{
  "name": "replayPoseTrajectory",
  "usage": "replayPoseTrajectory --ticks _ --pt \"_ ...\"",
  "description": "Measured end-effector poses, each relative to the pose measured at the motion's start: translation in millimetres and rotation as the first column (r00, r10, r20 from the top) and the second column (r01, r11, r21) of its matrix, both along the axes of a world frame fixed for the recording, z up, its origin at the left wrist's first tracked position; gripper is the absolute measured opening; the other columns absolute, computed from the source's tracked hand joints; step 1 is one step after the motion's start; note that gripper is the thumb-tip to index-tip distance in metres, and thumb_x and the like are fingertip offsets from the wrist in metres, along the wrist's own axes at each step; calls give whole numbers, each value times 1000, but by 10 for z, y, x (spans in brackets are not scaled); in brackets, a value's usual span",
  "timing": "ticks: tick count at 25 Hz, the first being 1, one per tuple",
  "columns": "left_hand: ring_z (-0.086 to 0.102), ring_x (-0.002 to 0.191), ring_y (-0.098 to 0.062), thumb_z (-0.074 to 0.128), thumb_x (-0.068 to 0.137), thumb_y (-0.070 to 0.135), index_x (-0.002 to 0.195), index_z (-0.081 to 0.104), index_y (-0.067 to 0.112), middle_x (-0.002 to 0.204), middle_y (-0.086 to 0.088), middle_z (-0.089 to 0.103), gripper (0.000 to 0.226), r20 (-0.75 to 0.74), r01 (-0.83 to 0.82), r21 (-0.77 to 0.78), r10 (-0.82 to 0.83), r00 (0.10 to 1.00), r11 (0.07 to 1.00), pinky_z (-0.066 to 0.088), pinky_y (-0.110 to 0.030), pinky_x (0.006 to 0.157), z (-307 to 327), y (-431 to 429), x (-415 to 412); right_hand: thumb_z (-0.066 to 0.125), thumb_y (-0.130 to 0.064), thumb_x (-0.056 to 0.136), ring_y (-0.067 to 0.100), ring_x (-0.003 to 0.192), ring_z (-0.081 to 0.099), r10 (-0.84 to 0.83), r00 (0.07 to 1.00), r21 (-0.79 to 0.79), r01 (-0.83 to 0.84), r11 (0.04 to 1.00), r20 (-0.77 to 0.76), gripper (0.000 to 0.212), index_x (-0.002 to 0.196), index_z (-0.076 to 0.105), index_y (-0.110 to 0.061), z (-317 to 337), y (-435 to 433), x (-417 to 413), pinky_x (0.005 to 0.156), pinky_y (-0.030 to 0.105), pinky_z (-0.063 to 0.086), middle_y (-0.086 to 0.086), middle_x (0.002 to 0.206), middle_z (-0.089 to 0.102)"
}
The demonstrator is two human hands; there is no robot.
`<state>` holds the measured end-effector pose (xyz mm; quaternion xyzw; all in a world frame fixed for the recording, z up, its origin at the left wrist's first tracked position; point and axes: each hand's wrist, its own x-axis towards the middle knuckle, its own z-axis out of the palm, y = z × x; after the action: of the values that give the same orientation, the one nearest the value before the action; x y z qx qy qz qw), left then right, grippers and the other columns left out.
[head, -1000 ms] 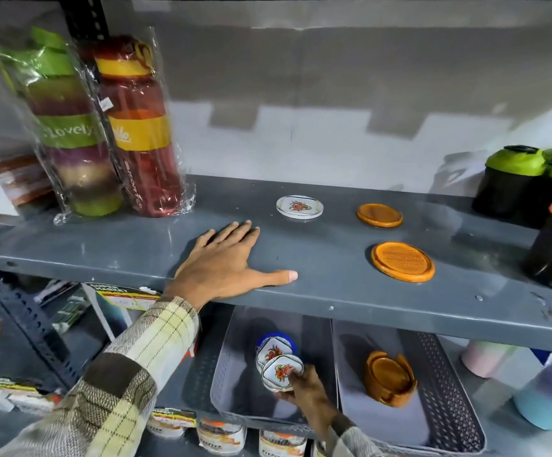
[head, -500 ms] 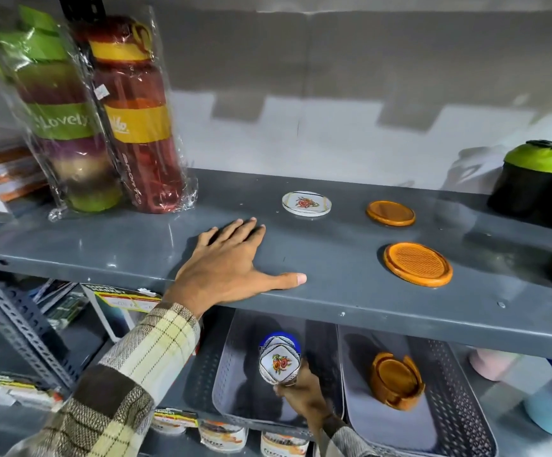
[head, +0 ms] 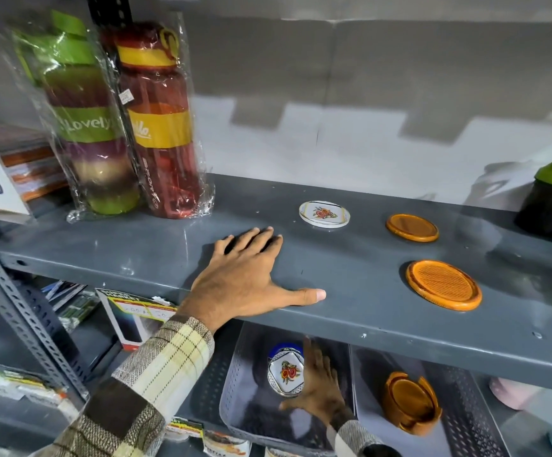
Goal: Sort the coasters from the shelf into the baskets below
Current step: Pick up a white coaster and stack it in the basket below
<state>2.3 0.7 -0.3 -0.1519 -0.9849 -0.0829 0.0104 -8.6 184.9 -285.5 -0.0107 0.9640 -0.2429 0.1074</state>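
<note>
Left hand (head: 246, 282) lay flat, fingers spread, on shelf (head: 350, 278) | wrapped bottles (head: 119, 120) behind | floral coaster (head: 324, 214), two orange coasters (head: 443, 285) on shelf | right hand (head: 317, 387) blurred, fingers spread, beside floral coaster stack (head: 286, 374) in left basket (head: 235, 384); shelf edge hid basket backs.

left hand (head: 245, 278) flat on the shelf (head: 350, 285) front, open deck between it and the three coasters, wrapped bottles (head: 126, 127) crowding the left end, black tub (head: 551, 199) far right, shelf lip hanging low over both baskets
</note>
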Motion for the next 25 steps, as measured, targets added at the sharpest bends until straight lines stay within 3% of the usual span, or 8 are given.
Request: replayPoseTrajectory --ticks 1,3,6,9,17,25 --pt "-6 153 -6 20 52 106 161 11 27 169 12 -2 134 -1 -1 1 1 1000 1000 -2 -45 124 1 -2 1 88 -56 53 32 154 4 74 997 27 -75 997 19 150 157 -14 -19 38 13 -74 121 53 14 5 169 -5" --pt "-5 153 -6 20 53 105 161 12 27 169 12 -1 134 -9 -2 -2 2 1000 1000 -1 -45 124 3 0 0 90 -49 56 25 156 2 188 982 96 -190 977 27 146 158 -10 -20 82 24 -231 122 45 11 2 169 -1" --pt "-5 153 -7 20 53 105 161 13 26 169 12 0 134 -15 -4 -4 4 1000 1000 -1 -45 124 -6 0 -8 89 -47 57 23 152 21 256 966 139 -251 958 -24 136 159 3 -20 98 3 -354 119 34 17 3 165 23" --pt "-4 153 -7 20 53 105 161 14 26 169 11 1 134 -25 -4 -10 4 1000 1000 -1 -45 124 -17 9 -23 88 -50 53 24 148 30 241 969 129 -233 964 -52 132 157 11 -22 61 23 -402 117 31 22 1 160 34" --pt "0 153 -8 20 51 105 160 17 27 169 13 5 134 -46 -12 -7 12 999 1000 2 -43 122 -10 15 -17 85 -59 54 21 152 18 240 969 96 -234 968 -57 136 158 4 -25 198 31 -308 119 34 15 -5 166 19" --pt "-1 153 -8 22 51 106 161 13 30 169 14 3 134 1 -19 -7 19 1000 1000 0 -43 123 50 33 27 77 -58 72 6 152 18 256 937 -12 -266 964 -239 108 157 13 -37 1277 147 534 120 22 16 -17 166 16"
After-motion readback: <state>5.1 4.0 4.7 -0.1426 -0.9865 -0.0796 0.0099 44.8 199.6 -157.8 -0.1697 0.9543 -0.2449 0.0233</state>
